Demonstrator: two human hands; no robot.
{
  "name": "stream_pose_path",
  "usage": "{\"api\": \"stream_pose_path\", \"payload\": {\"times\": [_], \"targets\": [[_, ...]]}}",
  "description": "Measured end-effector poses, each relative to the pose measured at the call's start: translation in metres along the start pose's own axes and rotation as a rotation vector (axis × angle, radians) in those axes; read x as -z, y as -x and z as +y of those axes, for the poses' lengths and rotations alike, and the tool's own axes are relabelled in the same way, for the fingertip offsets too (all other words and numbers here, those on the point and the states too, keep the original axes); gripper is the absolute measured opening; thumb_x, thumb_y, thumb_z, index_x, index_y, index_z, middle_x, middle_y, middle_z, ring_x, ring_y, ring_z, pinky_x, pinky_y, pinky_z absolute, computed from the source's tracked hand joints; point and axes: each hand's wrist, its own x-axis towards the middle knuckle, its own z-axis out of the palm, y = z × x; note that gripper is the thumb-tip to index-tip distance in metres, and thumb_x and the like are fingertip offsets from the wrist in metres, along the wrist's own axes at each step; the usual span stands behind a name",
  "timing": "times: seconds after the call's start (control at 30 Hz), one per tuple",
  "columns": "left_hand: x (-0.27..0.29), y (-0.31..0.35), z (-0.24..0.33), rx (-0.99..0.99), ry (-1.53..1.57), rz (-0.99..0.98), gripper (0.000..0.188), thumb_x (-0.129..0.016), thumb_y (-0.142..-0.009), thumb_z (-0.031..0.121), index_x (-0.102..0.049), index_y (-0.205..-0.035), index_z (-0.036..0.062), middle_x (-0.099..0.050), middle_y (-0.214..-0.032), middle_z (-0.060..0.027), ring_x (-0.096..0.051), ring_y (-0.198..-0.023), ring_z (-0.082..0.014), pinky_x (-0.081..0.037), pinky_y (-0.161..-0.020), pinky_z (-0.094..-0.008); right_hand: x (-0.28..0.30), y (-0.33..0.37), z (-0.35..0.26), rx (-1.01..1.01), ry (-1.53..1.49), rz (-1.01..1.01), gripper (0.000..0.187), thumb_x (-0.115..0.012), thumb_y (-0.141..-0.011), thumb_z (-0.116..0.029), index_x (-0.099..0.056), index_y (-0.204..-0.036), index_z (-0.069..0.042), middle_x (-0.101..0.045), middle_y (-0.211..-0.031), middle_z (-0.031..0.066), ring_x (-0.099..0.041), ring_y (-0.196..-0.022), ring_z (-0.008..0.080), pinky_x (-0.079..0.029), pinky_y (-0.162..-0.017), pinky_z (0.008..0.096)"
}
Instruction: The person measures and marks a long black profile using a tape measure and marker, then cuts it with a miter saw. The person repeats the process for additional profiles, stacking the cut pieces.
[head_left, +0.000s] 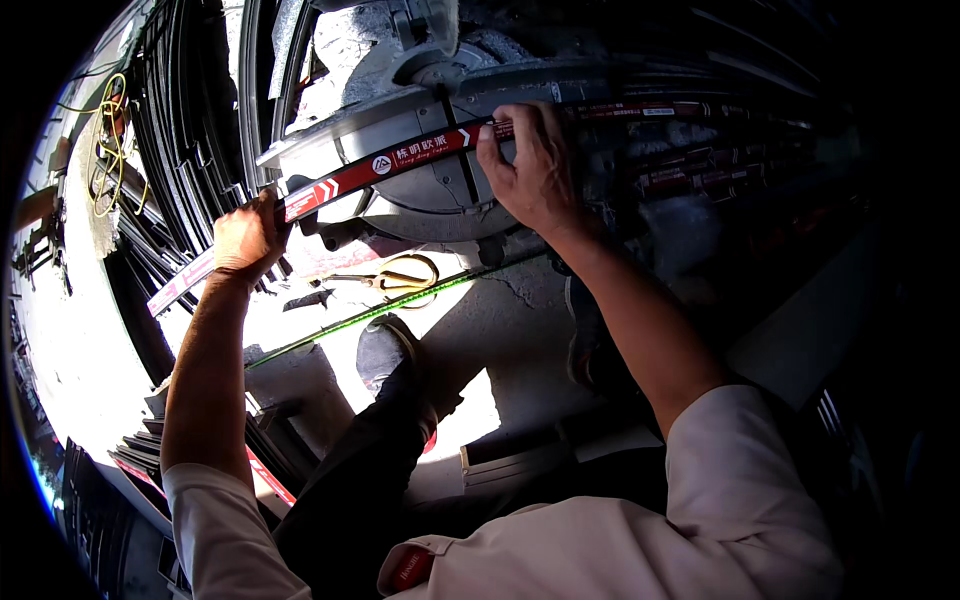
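A long dark profile strip with a red printed film point(345, 177) lies across the grey metal table of a mitre saw point(400, 210), running from lower left to upper right. Around its left part my left hand point(250, 237) is closed, and the pale-lit left end sticks out past my fist. My right hand point(535, 170) grips the strip right of the saw's slot, thumb on the near side and fingers over the top. The strip's far right end fades into shadow. Part of the saw's upper body point(435, 25) shows at the top edge.
Scissors with yellow handles point(405, 277) lie below the saw, beside a bright green strip like a measuring tape point(380, 312). Many dark profiles point(185, 110) are stacked at left, near a yellow cord point(108, 150). More red-labelled profiles point(700, 178) lie in shadow at right. My shoe point(385, 355) is below.
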Motion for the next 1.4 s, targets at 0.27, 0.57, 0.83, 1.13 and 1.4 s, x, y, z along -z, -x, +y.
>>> {"api": "stream_pose_path", "payload": {"times": [0.27,0.57,0.83,1.13,1.4], "targets": [[-0.004,-0.013,-0.009,0.016,-0.018,-0.036,0.036,-0.073,-0.092,0.034,-0.063,-0.118,0.0105,-0.075,-0.096,-0.0146,-0.076,-0.086,-0.0341,-0.060,-0.077,-0.0469,0.060,-0.003,0.164,-1.157,-0.087,0.106,0.054,-0.069,-0.098,-0.049,-0.066,-0.108,0.004,-0.072,-0.104,0.0195,-0.071,-0.099,0.0319,-0.056,-0.091,0.0426],[-0.020,-0.009,-0.027,0.028,0.030,-0.002,0.038,-0.074,-0.090,0.027,-0.063,-0.123,0.0118,-0.074,-0.094,-0.0150,-0.074,-0.088,-0.0359,-0.058,-0.078,-0.0481,0.062,-0.014,0.207,-1.498,-0.875,0.470,0.057,-0.084,-0.093,-0.035,-0.058,-0.136,-0.009,-0.066,-0.122,0.0139,-0.068,-0.103,0.0263,-0.058,-0.089,0.0380],[-0.027,-0.012,-0.026,-0.044,0.072,0.124,0.026,-0.073,-0.086,0.017,-0.058,-0.105,0.0076,-0.070,-0.087,-0.0159,-0.071,-0.080,-0.0393,-0.055,-0.068,-0.0509,0.062,-0.016,0.219,-1.501,-0.974,0.523,0.036,-0.079,-0.095,-0.027,-0.066,-0.127,-0.015,-0.064,-0.128,0.0129,-0.061,-0.118,0.0302,-0.053,-0.098,0.0437],[-0.032,-0.007,-0.038,-0.047,0.060,0.162,0.026,-0.075,-0.087,0.022,-0.056,-0.098,0.0083,-0.068,-0.080,-0.0144,-0.070,-0.076,-0.0393,-0.054,-0.067,-0.0513,0.059,-0.022,0.216,-1.455,-1.010,0.459,0.039,-0.081,-0.093,-0.029,-0.065,-0.127,-0.017,-0.062,-0.125,0.0098,-0.057,-0.119,0.0290,-0.055,-0.095,0.0436],[-0.028,-0.027,-0.022,-0.018,-0.014,0.102,0.030,-0.073,-0.093,0.035,-0.060,-0.103,0.0103,-0.074,-0.089,-0.0130,-0.075,-0.079,-0.0353,-0.058,-0.072,-0.0484,0.067,-0.022,0.244,-1.414,-0.984,0.443,0.055,-0.082,-0.094,-0.021,-0.057,-0.141,-0.007,-0.049,-0.145,0.0229,-0.054,-0.129,0.0370,-0.053,-0.109,0.0469]]}}
